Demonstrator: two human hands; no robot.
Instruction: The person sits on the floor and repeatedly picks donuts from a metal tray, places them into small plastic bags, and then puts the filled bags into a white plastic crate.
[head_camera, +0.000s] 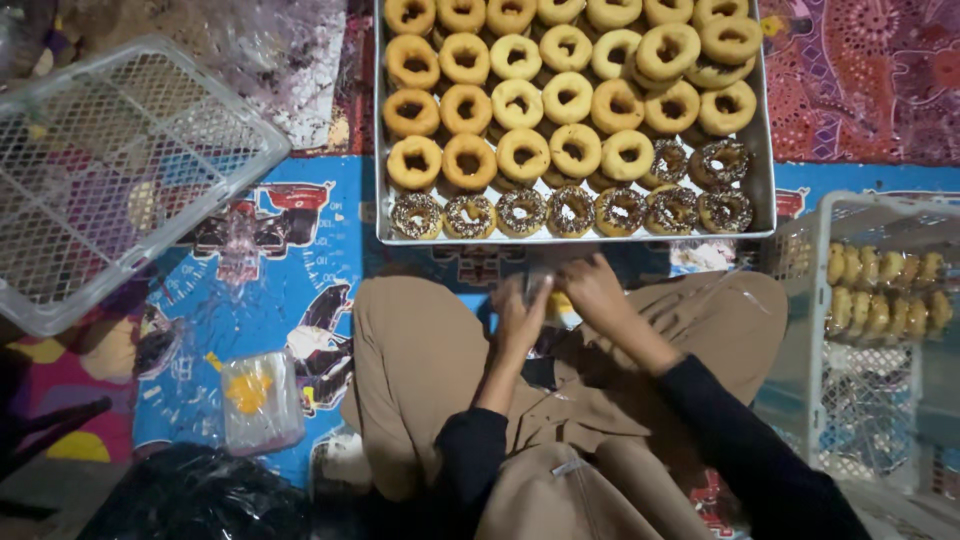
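Down over the lap now: the left hand (520, 318) and the right hand (592, 288) are close together just below the near edge of the big rectangular metal tray (765, 190), which serves as the landmark here. Between the two hands sits a small clear plastic-wrapped doughnut with a yellowish look (552, 300); both hands are curled around it, fingers bent in on the wrapping, though the exact pinch is too blurred to read.

Inside the tray, rows of plain golden ring doughnuts (520, 100) fill the far and middle part, and a row of chocolate-glazed doughnuts with sprinkles (570, 212) runs along the near edge, with a few more at the tray's right end.

Left of the tray lies an empty white plastic mesh basket (110, 170), tilted on the blue printed floor mat (250, 300). Right of the tray stands another white mesh crate (850, 400) with yellowish wrapped pieces (885, 290) showing through its side. Below and left of the tray, on the mat, rests a clear plastic bag with something yellow inside (258, 398).
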